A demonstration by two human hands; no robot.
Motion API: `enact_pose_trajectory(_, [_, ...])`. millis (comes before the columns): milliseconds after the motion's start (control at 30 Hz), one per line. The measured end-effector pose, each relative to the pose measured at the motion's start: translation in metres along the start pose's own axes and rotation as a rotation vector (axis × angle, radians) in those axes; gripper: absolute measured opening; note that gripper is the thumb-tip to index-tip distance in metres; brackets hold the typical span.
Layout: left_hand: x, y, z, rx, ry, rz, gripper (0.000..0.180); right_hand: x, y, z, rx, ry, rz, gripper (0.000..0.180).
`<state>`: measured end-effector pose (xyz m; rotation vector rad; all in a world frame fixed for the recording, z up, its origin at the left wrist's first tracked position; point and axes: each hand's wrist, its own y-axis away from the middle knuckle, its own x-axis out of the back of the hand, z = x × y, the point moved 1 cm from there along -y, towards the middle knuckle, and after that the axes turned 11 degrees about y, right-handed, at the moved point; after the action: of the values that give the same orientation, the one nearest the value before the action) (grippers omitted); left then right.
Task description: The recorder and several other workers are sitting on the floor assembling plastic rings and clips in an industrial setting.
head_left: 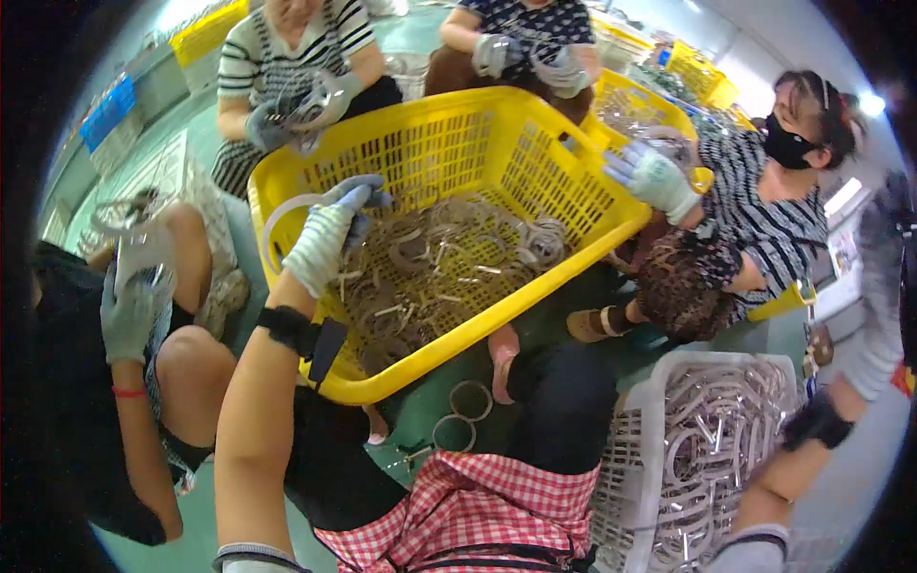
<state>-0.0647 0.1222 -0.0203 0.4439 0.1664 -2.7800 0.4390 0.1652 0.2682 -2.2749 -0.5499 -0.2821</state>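
Item: clamp ring (277,224), pale band, frame centre-left, at the yellow basket's (497,306) rim.

Left hand (330,234): gloved, closed around the ring.

Right hand: cut off at the right edge; grip cannot be told.

Orientation: ring upright, opening facing left; no clear long axis.

Progress, judged: many rings left in the basket; white crate (635,449) at lower right already well filled.

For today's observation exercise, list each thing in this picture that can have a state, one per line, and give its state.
left hand: gloved, raised, gripping a white band
white band: curved, held over the basket's rim
yellow basket: tilted, partly filled with bands
white crate: upright, holding a pile of bands
right hand: at the picture's edge, grip unclear
two rings: lying flat on the floor
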Motion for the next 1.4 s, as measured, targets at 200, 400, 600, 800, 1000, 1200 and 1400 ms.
enact_pose_trajectory(200, [0.011, 0.006, -0.05, 0.143, 0.179, -0.027, 0.026, -0.257, -0.004, 0.162, -0.581, -1.495, -0.187, 0.029])
enact_pose_trajectory(400, [0.002, -0.024, -0.085, 0.405, -0.245, -0.145, 0.029, -0.274, 0.011, 0.221, -0.787, -1.174, -0.001, 0.028])
enact_pose_trajectory(600, [0.001, -0.116, -0.167, 0.419, -0.934, -0.436, 0.03, -0.254, 0.013, 0.216, -0.745, -1.197, 0.183, 0.031])
enact_pose_trajectory(800, [0.019, -0.121, -0.226, 0.541, -1.064, -0.489, 0.028, -0.236, 0.026, 0.186, -0.667, -0.993, 0.251, 0.027])
enact_pose_trajectory(1000, [0.033, -0.109, -0.27, 0.671, -1.194, -0.502, 0.027, -0.218, 0.032, 0.196, -0.605, -0.949, 0.168, 0.027])
enact_pose_trajectory(1200, [0.038, -0.101, -0.285, 0.784, -1.332, -0.53, 0.029, -0.214, 0.029, 0.202, -0.595, -0.99, 0.153, 0.03])
enact_pose_trajectory(1400, [0.07, -0.15, -0.29, 0.644, -1.672, -0.789, 0.031, -0.223, 0.029, 0.19, -0.723, -0.948, 0.25, 0.031])
